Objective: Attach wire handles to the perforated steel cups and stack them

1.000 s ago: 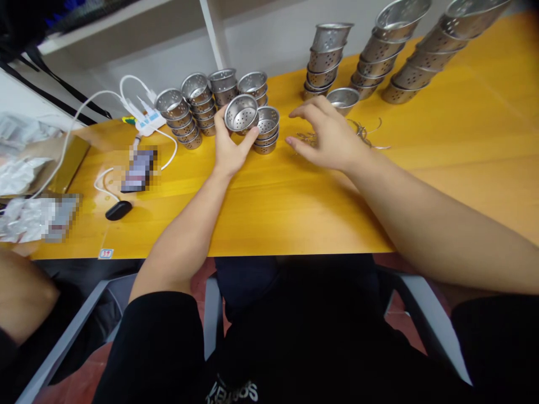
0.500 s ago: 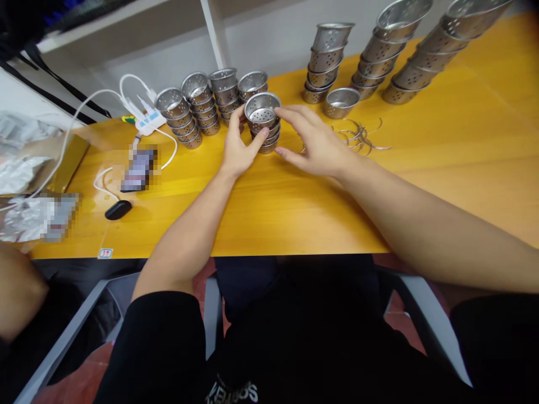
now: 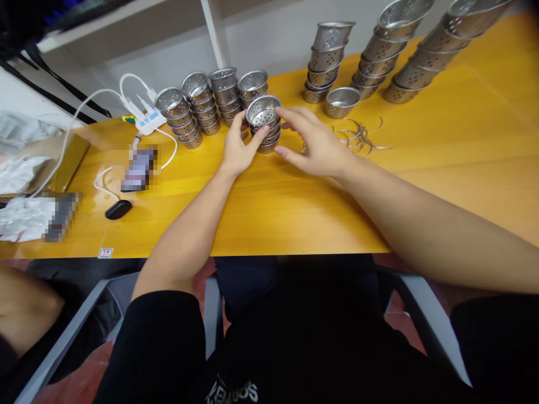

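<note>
A short stack of perforated metal cups [image 3: 268,130] stands upright on the table in front of me. My left hand [image 3: 243,143] is closed around its left side, thumb across the front and fingers behind. On the right side, my right hand [image 3: 314,137] has its fingers apart. Its index fingertip meets the top rim and its thumb tip is by the lowest cup; a firm grip does not show. Behind my left hand stand several similar stacks [image 3: 196,101]. To the right of my right hand lie a single cup [image 3: 342,102] and some loose thin metal rings [image 3: 357,137].
Taller leaning cup stacks [image 3: 379,59] rise at the back right. At the left are a power strip [image 3: 149,120] with white cables, a blurred phone [image 3: 138,170], a black oval object [image 3: 118,210] and plastic bags [image 3: 25,219]. Another person's limb [image 3: 27,314] shows at lower left.
The top cup in the stack between my hands has shifted slightly right and down. My hands have barely moved. The other person's limb at lower left has moved a little to the right.
</note>
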A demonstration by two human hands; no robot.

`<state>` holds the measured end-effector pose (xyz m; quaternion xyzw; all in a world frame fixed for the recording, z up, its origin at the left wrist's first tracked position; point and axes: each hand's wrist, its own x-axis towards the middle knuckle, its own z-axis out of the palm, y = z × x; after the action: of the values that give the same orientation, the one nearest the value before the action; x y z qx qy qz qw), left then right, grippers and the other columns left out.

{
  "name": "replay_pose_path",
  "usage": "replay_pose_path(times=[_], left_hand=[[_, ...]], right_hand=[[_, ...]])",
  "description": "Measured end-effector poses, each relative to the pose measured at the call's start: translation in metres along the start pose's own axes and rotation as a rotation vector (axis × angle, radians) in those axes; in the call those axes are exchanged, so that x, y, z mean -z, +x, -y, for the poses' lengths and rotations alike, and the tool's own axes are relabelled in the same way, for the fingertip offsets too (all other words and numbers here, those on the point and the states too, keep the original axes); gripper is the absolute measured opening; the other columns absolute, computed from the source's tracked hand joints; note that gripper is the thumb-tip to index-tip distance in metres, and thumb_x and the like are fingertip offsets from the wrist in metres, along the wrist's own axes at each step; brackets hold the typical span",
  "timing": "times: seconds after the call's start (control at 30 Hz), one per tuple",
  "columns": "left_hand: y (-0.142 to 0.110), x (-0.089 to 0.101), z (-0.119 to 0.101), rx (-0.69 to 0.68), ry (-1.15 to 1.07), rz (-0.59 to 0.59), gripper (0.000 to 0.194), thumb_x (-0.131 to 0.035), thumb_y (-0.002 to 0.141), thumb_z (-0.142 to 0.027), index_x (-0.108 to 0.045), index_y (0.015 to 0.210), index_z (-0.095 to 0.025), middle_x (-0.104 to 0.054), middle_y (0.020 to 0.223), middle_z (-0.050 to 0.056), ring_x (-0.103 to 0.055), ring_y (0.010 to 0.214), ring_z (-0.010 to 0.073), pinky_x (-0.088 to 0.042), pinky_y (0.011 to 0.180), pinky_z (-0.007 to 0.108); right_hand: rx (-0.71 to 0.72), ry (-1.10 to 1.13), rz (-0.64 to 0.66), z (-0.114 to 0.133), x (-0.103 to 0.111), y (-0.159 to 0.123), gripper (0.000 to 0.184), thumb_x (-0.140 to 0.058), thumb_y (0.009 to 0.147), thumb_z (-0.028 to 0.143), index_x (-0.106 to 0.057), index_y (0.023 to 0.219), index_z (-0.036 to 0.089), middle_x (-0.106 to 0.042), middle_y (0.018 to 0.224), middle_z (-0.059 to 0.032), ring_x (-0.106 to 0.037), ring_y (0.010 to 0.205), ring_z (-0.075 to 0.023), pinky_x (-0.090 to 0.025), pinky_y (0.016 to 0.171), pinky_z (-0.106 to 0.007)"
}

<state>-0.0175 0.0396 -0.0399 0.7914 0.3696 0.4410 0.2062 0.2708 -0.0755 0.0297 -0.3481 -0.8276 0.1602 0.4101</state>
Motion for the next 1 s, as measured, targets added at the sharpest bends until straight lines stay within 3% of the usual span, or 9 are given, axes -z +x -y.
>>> replay_pose_path(times=[0.17, 0.33, 0.47, 0.57, 0.67, 0.8, 0.9, 1.0], left_hand=[[0.001, -0.003, 0.012, 0.004, -0.008, -0.031, 0.111, -0.055, 0.106, -0.120, -0.061, 0.176, -0.035, -0.077, 0.179, 0.020, -0.085, 0.161, 0.0351, -0.073, 0.135, 0.059], [0.000, -0.003, 0.005, -0.003, 0.017, -0.022, 0.103, -0.049, 0.114, -0.113, -0.061, 0.184, -0.038, -0.077, 0.177, 0.017, -0.086, 0.158, 0.0335, -0.071, 0.139, 0.060], [-0.003, -0.003, -0.003, 0.010, 0.003, -0.093, 0.104, -0.065, 0.109, -0.112, -0.068, 0.183, -0.038, -0.076, 0.175, 0.018, -0.079, 0.164, 0.0370, -0.068, 0.144, 0.060], [-0.005, -0.003, -0.001, 0.083, -0.051, -0.138, 0.114, -0.078, 0.102, -0.111, -0.059, 0.191, -0.043, -0.069, 0.180, 0.018, -0.078, 0.163, 0.0388, -0.071, 0.139, 0.057], [-0.007, -0.002, 0.005, 0.166, -0.122, -0.138, 0.119, -0.090, 0.094, -0.109, -0.056, 0.189, -0.045, -0.068, 0.173, 0.017, -0.083, 0.148, 0.0377, -0.074, 0.131, 0.057], [-0.010, 0.000, 0.005, 0.213, -0.211, -0.083, 0.103, -0.097, 0.098, -0.100, -0.060, 0.174, -0.040, -0.072, 0.153, 0.014, -0.090, 0.123, 0.0304, -0.078, 0.120, 0.056], [-0.015, 0.000, -0.007, 0.182, -0.275, -0.031, 0.076, -0.100, 0.110, -0.079, -0.062, 0.161, -0.036, -0.076, 0.145, 0.010, -0.092, 0.119, 0.0266, -0.079, 0.118, 0.052], [-0.021, -0.001, -0.025, 0.117, -0.304, 0.033, 0.046, -0.096, 0.115, -0.048, -0.067, 0.148, -0.033, -0.079, 0.147, 0.009, -0.092, 0.131, 0.0247, -0.077, 0.124, 0.047]], right_hand=[[-0.009, 0.003, -0.012, 0.000, 0.001, 0.001, 0.100, -0.084, 0.112, 0.090, -0.065, 0.198, 0.042, -0.074, 0.187, -0.0160, -0.075, 0.166, -0.0576, -0.062, 0.145, -0.084], [-0.005, -0.004, -0.018, -0.001, -0.001, 0.002, 0.100, -0.081, 0.112, 0.094, -0.068, 0.196, 0.042, -0.076, 0.184, -0.0157, -0.074, 0.168, -0.0568, -0.061, 0.146, -0.082], [-0.021, -0.039, -0.031, 0.002, 0.005, 0.002, 0.100, -0.078, 0.112, 0.097, -0.067, 0.195, 0.041, -0.076, 0.183, -0.0154, -0.075, 0.163, -0.0574, -0.060, 0.146, -0.083], [-0.142, -0.157, -0.114, -0.001, 0.027, 0.001, 0.085, -0.064, 0.121, 0.093, -0.070, 0.187, 0.040, -0.076, 0.178, -0.0172, -0.076, 0.155, -0.0512, -0.064, 0.143, -0.077], [-0.303, -0.320, -0.223, -0.027, 0.057, -0.005, 0.068, -0.053, 0.127, 0.092, -0.080, 0.166, 0.042, -0.074, 0.172, -0.0181, -0.071, 0.155, -0.0474, -0.061, 0.143, -0.072], [-0.523, -0.378, -0.204, -0.088, 0.078, -0.018, 0.092, -0.072, 0.105, 0.116, -0.090, 0.139, 0.033, -0.066, 0.178, -0.0224, -0.054, 0.166, -0.0624, -0.042, 0.147, -0.089], [-0.485, -0.249, -0.238, -0.124, 0.075, -0.024, 0.099, -0.074, 0.091, 0.128, -0.092, 0.122, 0.036, -0.069, 0.171, -0.0205, -0.048, 0.164, -0.0639, -0.032, 0.150, -0.094], [-0.372, -0.174, -0.276, -0.135, 0.068, -0.024, 0.099, -0.067, 0.081, 0.136, -0.089, 0.103, 0.042, -0.073, 0.167, -0.0165, -0.048, 0.160, -0.0628, -0.031, 0.150, -0.094]])
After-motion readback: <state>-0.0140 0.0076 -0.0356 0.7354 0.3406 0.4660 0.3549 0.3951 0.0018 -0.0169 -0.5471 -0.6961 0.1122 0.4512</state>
